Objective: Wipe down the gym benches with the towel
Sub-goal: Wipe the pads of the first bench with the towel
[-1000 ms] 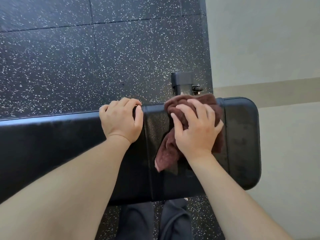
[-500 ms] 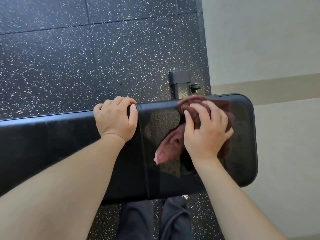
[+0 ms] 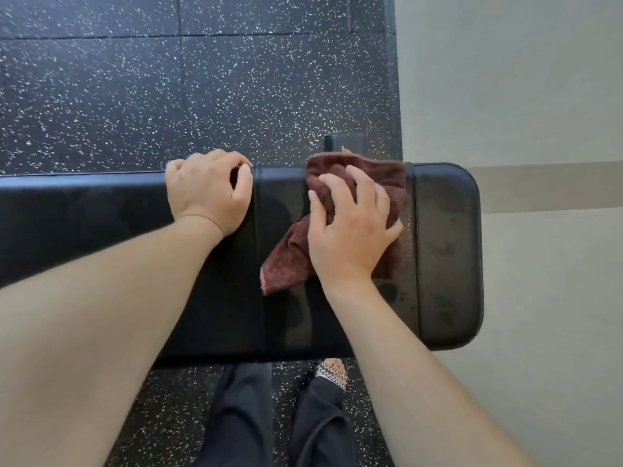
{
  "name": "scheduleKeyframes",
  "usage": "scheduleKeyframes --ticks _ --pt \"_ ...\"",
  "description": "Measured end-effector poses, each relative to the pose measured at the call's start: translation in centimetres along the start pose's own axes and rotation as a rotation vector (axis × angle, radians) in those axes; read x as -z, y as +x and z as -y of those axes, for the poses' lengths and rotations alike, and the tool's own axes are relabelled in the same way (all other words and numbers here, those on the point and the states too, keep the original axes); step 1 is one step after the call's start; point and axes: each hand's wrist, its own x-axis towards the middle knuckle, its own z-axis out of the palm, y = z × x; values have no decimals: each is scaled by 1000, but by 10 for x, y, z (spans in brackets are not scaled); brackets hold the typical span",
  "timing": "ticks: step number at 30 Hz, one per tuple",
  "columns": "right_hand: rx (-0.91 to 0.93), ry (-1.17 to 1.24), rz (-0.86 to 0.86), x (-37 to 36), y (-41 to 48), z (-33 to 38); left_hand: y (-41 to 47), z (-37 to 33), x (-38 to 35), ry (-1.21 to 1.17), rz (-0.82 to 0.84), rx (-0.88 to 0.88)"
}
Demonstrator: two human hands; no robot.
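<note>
Head view shows your right hand clutching the brown towel, bunched under its fingers and pressed on the black bench near its right end. Your left hand grips the bench's far edge with curled fingers, just left of the towel.

This is looking like a gym. Black rubber floor tiles flecked with white are filling the upper left of the frame, as gym matting does. A padded black bench is stretching across the middle, a metal post showing behind its far edge. A plain beige wall with a darker stripe is running down the right side.
</note>
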Motion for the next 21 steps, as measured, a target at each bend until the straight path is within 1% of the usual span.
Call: scheduleKeyframes --ticks 4,7,9,14,18,19,21 --pt "143 5 52 6 -26 -11 0 -2 0 5 -30 -1" --pt "242 -1 73 14 -56 -29 -7 0 2 -23 -30 -45" --pt "265 -9 65 18 -71 -43 -25 1 -2 -66 -21 -94" --pt "184 1 10 27 -92 -62 -110 11 -6 -106 14 -128" --pt "42 29 -7 24 -110 -48 -151 17 -8 -112 1 -109" --pt "33 37 1 20 -116 -40 -154 18 -8 -117 0 -98" --pt "81 23 36 13 -130 -24 -156 18 -8 -118 -5 -88"
